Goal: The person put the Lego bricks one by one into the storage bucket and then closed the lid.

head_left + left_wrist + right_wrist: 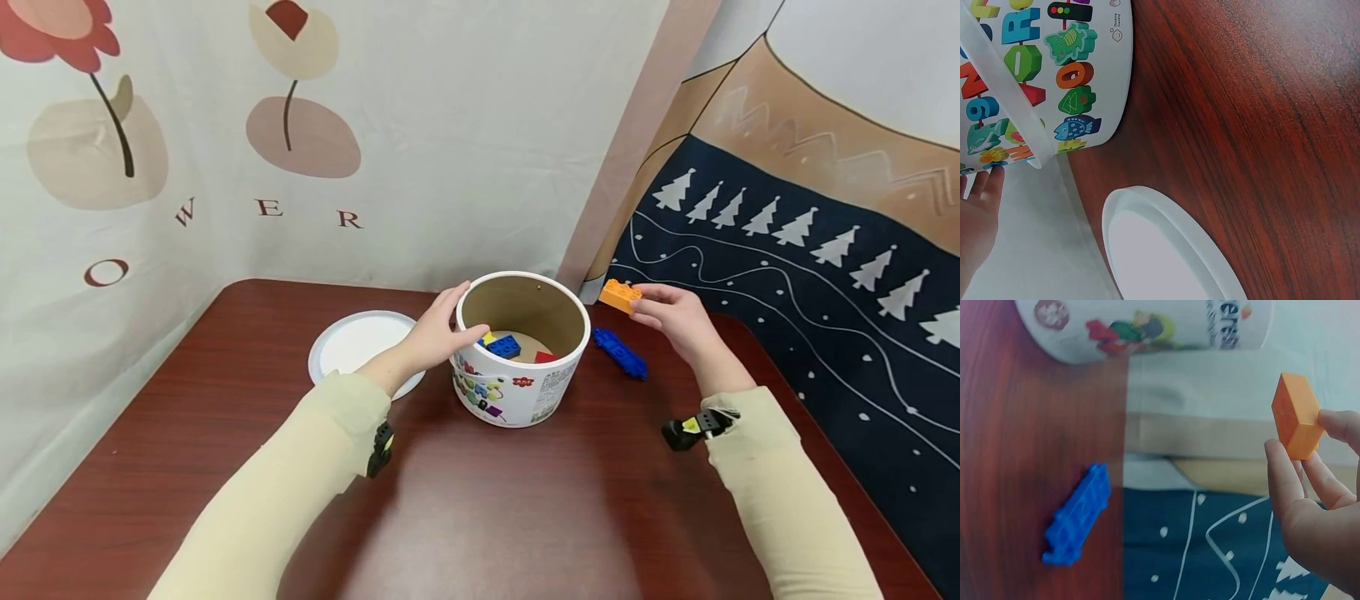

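Observation:
In the head view my left hand (pixel 429 333) holds the left rim of a white printed bucket (pixel 510 400), its thumb reaching over the edge. The left wrist view shows fingers (pixel 994 181) against the bucket's outer wall. Inside lie a blue brick (pixel 504 347), a yellow piece (pixel 489 337) and a red piece (pixel 545 357), partly hidden by the rim. Right of the bucket, my right hand (pixel 675 321) pinches an orange building brick (pixel 619 295) in the air between thumb and fingers. Below it, a long blue toy piece (pixel 620 353) rests on the table.
A round white lid (pixel 360 342) lies left of the bucket, partly behind the left forearm. The reddish-brown wooden table (pixel 480 517) meets a pale flowered cloth (pixel 450 167) at the back and a dark tree-patterned cloth (pixel 787 275) at the right.

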Demonstrator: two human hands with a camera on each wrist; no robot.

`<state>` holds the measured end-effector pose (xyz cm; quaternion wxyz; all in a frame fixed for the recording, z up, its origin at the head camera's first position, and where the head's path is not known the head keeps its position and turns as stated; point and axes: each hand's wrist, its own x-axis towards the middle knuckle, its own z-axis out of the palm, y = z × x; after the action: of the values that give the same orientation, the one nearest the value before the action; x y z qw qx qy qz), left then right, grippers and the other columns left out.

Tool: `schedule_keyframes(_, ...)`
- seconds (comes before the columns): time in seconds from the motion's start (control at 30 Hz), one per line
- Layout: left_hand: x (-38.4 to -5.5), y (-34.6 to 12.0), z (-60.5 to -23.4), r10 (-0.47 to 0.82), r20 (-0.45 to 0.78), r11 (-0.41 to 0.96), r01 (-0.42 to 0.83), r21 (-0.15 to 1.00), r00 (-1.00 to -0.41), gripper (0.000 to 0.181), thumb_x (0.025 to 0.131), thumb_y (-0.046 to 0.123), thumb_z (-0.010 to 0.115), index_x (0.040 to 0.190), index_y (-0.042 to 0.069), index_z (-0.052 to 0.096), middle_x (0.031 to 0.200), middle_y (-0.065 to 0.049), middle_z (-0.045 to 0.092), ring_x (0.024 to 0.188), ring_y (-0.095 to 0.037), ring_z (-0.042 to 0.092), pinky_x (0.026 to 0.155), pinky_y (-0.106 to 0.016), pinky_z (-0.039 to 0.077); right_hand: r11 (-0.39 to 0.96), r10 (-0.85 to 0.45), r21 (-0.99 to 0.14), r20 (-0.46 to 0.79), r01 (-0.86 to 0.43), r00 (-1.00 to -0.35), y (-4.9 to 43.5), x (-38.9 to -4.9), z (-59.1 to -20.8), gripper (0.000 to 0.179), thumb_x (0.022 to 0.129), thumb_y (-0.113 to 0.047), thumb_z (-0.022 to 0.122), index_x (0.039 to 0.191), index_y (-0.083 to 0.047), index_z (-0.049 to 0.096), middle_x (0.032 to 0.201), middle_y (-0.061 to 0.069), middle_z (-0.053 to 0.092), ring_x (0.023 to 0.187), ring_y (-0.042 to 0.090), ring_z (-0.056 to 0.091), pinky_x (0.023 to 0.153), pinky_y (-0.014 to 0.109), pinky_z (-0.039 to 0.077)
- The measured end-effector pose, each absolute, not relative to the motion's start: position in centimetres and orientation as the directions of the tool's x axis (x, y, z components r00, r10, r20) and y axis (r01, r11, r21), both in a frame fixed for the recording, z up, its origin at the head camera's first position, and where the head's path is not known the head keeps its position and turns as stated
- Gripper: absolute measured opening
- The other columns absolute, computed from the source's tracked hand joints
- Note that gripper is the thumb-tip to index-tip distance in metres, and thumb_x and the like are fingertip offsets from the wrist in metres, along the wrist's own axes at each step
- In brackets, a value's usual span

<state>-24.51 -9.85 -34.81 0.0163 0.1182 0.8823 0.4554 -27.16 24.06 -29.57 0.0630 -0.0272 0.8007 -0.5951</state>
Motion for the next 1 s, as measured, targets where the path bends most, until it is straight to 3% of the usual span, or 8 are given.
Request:
schedule_keyframes(0.33,-24.5,-9.8,-34.8,0.227,0.072,0.557,0.19,0.809,-0.971,0.082,0.085,0.035,0.064,0.15,0.014,0.019,0.153,-0.01,0.022,0.137,-0.03,0.031,0.109,-0.048,0.035,0.316,-0.195,-0.948,-0.042,-0.022,-0.98,21.2,-26.8,-28.3,0.047,0.092,-0.012,0.055,0.132,0.011,0.042,0.114,0.002,0.05,0.089,0.001,0.058,0.079,0.011,0.05)
schedule_keyframes(1.0,-24.7,-10.0,-34.9,0.23,0.073,0.546,0.191,0.816,-0.97,0.081,0.086,0.033,0.064,0.15,0.013,0.019,0.152,-0.011,0.024,0.135,-0.03,0.034,0.106,-0.047,0.038,0.39,-0.318,-0.918,-0.063,-0.07,-0.946,15.9,-26.5,-28.7,0.041,0.091,-0.011,0.058,0.128,0.004,0.051,0.125,0.022,0.052,0.093,0.01,0.058,0.092,0.029,0.05)
